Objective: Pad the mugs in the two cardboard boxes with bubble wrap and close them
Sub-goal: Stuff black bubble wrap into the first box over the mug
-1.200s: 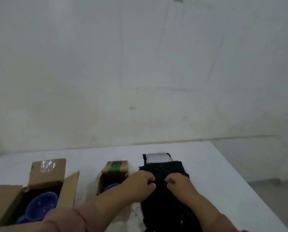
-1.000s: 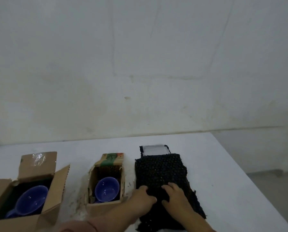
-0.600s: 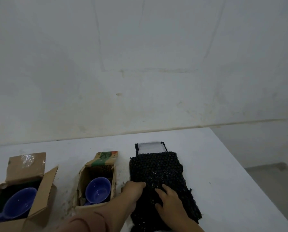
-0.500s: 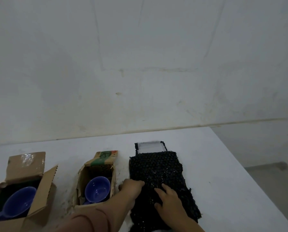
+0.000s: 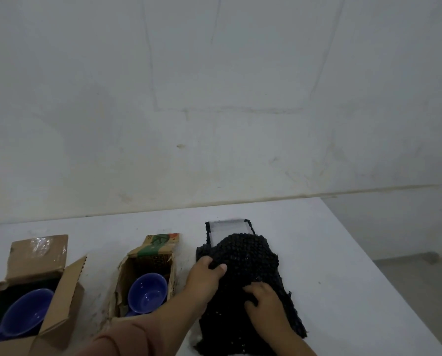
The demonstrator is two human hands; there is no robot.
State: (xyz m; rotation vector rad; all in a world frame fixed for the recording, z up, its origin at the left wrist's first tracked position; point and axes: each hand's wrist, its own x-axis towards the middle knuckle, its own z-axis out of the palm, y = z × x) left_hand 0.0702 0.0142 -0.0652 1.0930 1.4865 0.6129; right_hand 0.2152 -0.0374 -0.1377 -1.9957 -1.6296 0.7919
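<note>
Black bubble wrap [image 5: 248,255], a stack of sheets flat on the white tabletop [image 5: 343,265], at 5 o'clock in the view. Top sheet raised and bunched at its far left corner. Left hand [image 5: 205,278] at the stack's 10 o'clock, grip closed round that raised edge, thumb on top, fingers tucked beneath. Right hand [image 5: 266,306] on the stack toward its 6 o'clock, palm down, fingers [image 5: 250,291] bent into the wrap; grip pinching or merely pressing, cannot tell. Pale sheet with a dark border [image 5: 227,226] poking out from under the stack at its 12 o'clock. Small cardboard box [image 5: 160,246] just beside the wrap at its 9 o'clock, flaps up, blue mug [image 5: 146,295] inside, mouth upward. Larger cardboard box [image 5: 39,255] at 8 o'clock in the view, apart from the small one, flaps open too, second blue mug [image 5: 22,313] tilted inside. Both mugs bare to view. Pink sleeve [image 5: 127,337] at 6 o'clock. Stained white wall [image 5: 214,98] behind, from 9 through 12 to 3 o'clock.
</note>
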